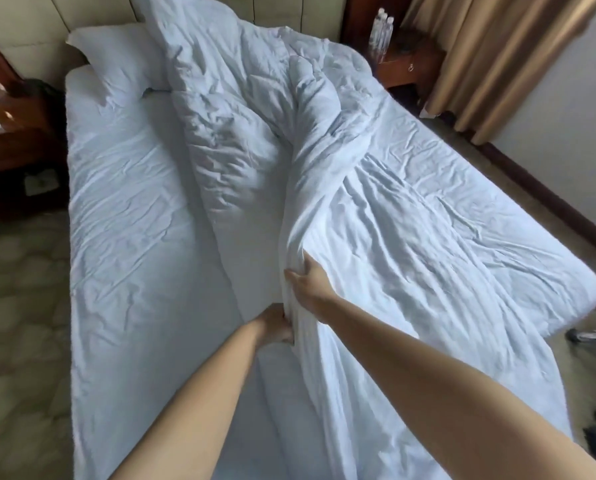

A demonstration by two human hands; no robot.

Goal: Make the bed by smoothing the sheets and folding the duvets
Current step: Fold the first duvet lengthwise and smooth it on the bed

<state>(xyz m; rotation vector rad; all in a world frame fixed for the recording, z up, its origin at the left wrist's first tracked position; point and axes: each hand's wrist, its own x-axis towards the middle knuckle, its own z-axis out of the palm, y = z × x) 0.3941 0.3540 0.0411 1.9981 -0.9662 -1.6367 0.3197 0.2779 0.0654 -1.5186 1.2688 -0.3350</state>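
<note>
**A:** Where do your hands sit?

**B:** Your left hand (276, 326) has its fingers curled round a gathered fold of the white duvet (386, 230), near the middle of the bed's near end. Your right hand (309, 279) is just beyond it and a little to the right, thumb on the left side of the same raised ridge, fingers wrapped over it. Both grips are clamped on the cloth, and the two hands are close together without touching.

**A:** And the duvet itself?

**B:** It rises into a crest where you hold it, then runs away toward the far end in a crumpled heap leaning up against the padded headboard (92, 15). Its right half lies spread and creased across the right side of the bed, reaching the near right corner.

**A:** What shows to the left?

**B:** The bare sheet (130, 209), wrinkled, covers the left half of the mattress. A white pillow (116, 60) lies at the far left, against the headboard.

**A:** Around the bed?

**B:** A dark wooden nightstand (9, 140) stands at the left. Another, at the far right, carries clear water bottles (381, 32), beside tan curtains (490, 57). The floor (19, 299) is patterned.
</note>
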